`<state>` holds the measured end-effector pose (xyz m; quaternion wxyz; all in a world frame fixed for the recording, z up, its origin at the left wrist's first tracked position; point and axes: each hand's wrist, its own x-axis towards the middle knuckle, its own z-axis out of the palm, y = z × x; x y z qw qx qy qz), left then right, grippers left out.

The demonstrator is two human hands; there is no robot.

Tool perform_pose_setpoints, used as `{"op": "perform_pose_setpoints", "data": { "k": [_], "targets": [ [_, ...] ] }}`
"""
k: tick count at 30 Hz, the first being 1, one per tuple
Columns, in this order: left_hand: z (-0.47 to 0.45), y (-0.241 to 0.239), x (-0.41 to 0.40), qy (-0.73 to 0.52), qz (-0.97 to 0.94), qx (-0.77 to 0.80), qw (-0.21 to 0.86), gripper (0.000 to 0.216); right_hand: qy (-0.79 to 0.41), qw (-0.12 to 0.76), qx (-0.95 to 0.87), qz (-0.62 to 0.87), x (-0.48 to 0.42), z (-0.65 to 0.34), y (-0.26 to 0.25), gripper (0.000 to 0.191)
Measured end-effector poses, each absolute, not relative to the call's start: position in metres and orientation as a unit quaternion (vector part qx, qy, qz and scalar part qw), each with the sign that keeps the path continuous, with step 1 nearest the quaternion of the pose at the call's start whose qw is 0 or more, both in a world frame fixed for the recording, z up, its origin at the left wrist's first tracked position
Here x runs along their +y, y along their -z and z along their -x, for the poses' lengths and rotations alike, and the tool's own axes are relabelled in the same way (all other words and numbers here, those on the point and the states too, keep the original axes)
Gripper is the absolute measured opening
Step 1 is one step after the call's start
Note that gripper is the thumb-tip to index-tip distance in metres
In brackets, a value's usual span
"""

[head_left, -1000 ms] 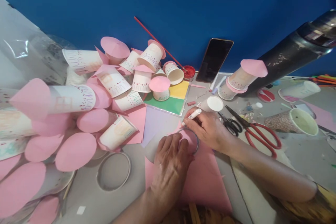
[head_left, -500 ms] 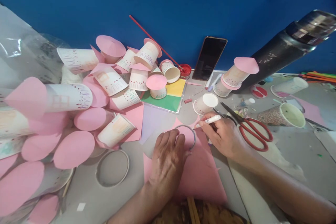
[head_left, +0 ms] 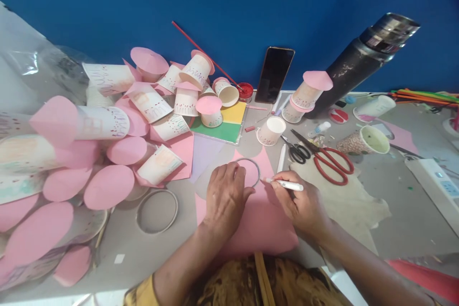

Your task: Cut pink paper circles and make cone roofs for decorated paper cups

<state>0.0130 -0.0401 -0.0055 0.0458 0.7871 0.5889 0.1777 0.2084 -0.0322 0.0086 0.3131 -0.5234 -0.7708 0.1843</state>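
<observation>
Ring: lay flat on the pink sheet, its left part hidden under fingers.
Left hand: bent over the ring with fingers close together, thumb by the near edge; from my distance I could not tell whether it pinched the rim or only pressed it down.
Right hand: clamped on the white marker, whose tip pointed left, just beside the ring's right edge — touching or not, I could not make out.
Tracing: I judged it wanted steady pressure from the left hand against sliding, the marker tipped more upright, and its point kept snug to the outer rim; the part under the fingers would need a change of hold.
Margin: the sheet's far and left edges looked cut into hollows, so I thought little paper was left to spare there.
Second marker: lay just far of the right hand — to me, the likeliest thing to be knocked.
Upright cup: stood beyond the sheet, near the black scissors and red-handled scissors.
Cup heap: crowded the left with its pink cones, a spare ring lying between it and the left hand.
Far side: phone and black flask both slanted by the blue wall.
</observation>
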Motion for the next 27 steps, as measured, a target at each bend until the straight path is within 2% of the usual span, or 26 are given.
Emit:
{"op": "perform_pose_setpoints", "data": {
  "k": [11,20,27],
  "targets": [
    [-0.013,0.003,-0.036,-0.135,-0.786,0.601,0.058,0.031,-0.163,0.337,-0.785,0.494,-0.048,-0.206,-0.001,0.012],
    [-0.013,-0.006,-0.038,-0.102,-0.799,0.588,0.075,0.023,-0.141,0.349,-0.794,0.477,-0.045,-0.205,0.007,0.014],
    [-0.018,-0.005,-0.038,-0.096,-0.794,0.597,0.053,0.025,-0.178,0.36,-0.773,0.492,-0.047,-0.207,0.004,0.015]
  ]
}}
